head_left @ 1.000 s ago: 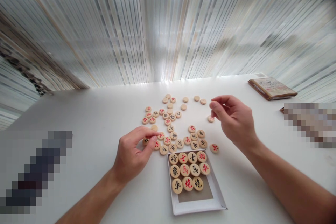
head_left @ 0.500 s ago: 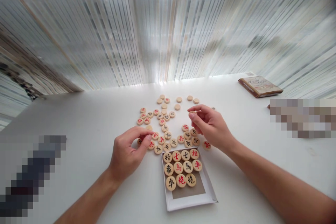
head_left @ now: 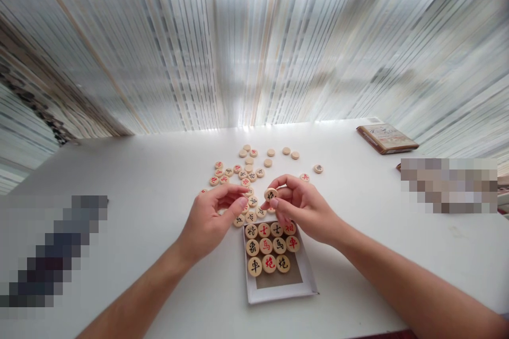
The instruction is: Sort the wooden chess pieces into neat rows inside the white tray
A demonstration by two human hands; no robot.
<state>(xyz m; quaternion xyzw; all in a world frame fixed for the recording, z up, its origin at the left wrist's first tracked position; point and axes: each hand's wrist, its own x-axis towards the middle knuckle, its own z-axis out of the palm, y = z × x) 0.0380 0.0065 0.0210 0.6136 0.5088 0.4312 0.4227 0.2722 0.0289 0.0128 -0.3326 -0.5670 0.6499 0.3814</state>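
Note:
Between the thumb and fingers of my right hand (head_left: 308,209) is a round wooden piece with a black character (head_left: 271,195), face toward me, above the tray's back edge. My left hand (head_left: 214,214) hovers over the loose pieces, thumb and fingers apart, with nothing seen between them. The white tray (head_left: 280,296) lies below both hands. It holds rows of round pieces with red and black characters, such as a red one (head_left: 269,264) in the front row. The front row has three pieces and bare brown bottom beside them.
Several loose pieces lie scattered behind the tray, some face down (head_left: 271,152). One piece (head_left: 318,168) sits apart on the right. A flat box (head_left: 387,139) is at the back right of the white table (head_left: 131,196). Blurred-out items lie at both sides. Striped curtains hang behind.
My right hand has moved left and toward the tray with its piece, whose character now shows. My left hand has moved right, off the left-side pieces, and its fingers have parted.

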